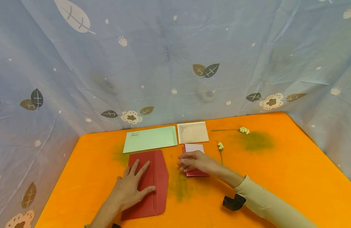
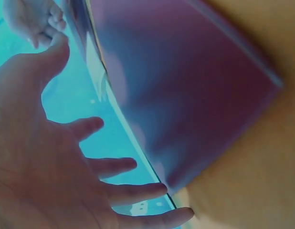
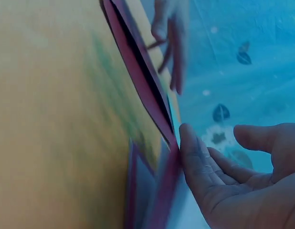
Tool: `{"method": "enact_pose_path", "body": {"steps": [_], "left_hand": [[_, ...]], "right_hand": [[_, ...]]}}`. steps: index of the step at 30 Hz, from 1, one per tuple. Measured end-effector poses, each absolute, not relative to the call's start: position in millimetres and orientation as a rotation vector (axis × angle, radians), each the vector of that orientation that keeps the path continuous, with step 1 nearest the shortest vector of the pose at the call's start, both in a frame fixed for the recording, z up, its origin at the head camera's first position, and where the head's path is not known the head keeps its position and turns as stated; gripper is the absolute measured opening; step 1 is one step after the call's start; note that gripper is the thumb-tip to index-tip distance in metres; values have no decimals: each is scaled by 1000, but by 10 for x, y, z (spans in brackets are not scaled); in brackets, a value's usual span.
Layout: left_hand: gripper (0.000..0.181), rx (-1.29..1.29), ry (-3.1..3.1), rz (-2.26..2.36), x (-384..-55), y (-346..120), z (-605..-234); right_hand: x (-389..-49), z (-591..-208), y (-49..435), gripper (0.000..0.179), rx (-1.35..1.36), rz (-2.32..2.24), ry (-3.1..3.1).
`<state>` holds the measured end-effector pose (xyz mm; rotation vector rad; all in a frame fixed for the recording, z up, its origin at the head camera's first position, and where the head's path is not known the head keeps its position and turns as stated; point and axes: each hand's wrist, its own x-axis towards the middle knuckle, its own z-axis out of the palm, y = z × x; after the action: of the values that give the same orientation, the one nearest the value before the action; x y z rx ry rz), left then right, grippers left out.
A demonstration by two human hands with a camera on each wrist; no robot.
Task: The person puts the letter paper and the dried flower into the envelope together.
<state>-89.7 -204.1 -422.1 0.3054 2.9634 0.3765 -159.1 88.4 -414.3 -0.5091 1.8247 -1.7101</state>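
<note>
Nearest us lies the red envelope, our left hand spread over it, perhaps to steady it. Our right hand, fingers loosely bent, pinches nothing above the card; contact we cannot tell. The green envelope lies beyond, perhaps leaving room.

Counted in the head view. Envelopes: two, a red envelope lower left of centre and a pale green envelope above it. Lined sheet: one, right of centre. Red-and-white folded card: one, directly below. Flower sprigs: two, right of centre. Hands: two, left hand lower left, right hand lower centre.
</note>
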Motion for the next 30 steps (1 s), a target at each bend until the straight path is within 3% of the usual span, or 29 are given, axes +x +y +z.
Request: {"method": "enact_pose_path", "body": {"steps": [12, 30], "left_hand": [[93, 341, 2999, 330, -851, -1953, -4279], [87, 321, 3056, 308, -870, -1808, -4340]], "right_hand": [[-1508, -4306, 357, 45, -400, -1688, 1776], [-1439, -4371, 75, 39, -307, -1792, 1530]]}}
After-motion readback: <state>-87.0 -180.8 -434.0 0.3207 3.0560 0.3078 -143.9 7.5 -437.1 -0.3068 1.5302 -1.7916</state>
